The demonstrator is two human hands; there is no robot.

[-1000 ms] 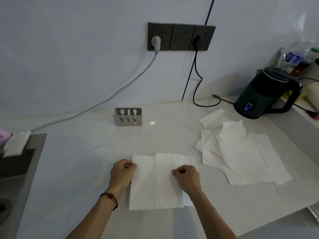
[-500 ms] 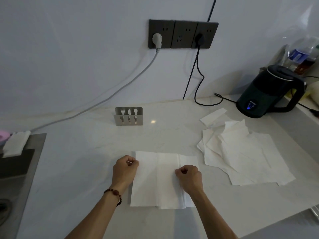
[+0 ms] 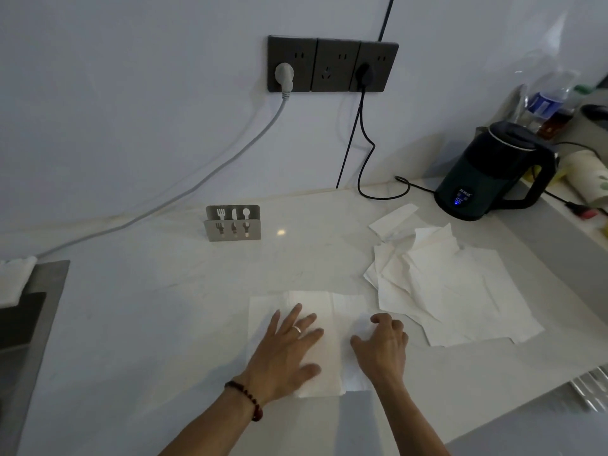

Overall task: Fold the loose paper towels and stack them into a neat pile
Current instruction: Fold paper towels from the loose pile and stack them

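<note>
Nearest, both hands lie on a white paper towel (image 3: 342,307) spread flat on the pale counter (image 3: 148,317). The left hand (image 3: 289,348), with a ring on one finger and a bead bracelet (image 3: 245,398) at the wrist, presses palm down on the towel's left half with its fingers straight and spread, gripping nothing. The right hand (image 3: 383,345) rests on the towel's right part with fingers bent, their tips touching the paper; it clamps nothing that can be seen. Just right of this towel, and a little farther off, a loose heap of paper towels (image 3: 454,291) lies overlapping and crumpled, with one narrow folded strip (image 3: 393,218) at its far edge. At the left edge a dark sink (image 3: 19,324) sits in the counter, a white cloth (image 3: 14,278) on its far rim; what the sink holds cannot be made out. Farther back, left of centre, stands a metal napkin holder (image 3: 233,222) with cutlery cut-outs, nothing showing in it. At far right a dark kettle (image 3: 490,172) stands with its lid closed, with a plastic bottle (image 3: 546,97) behind it. On the wall a triple socket panel (image 3: 332,64) carries a grey plug (image 3: 284,75) and a black plug (image 3: 364,74).
</note>
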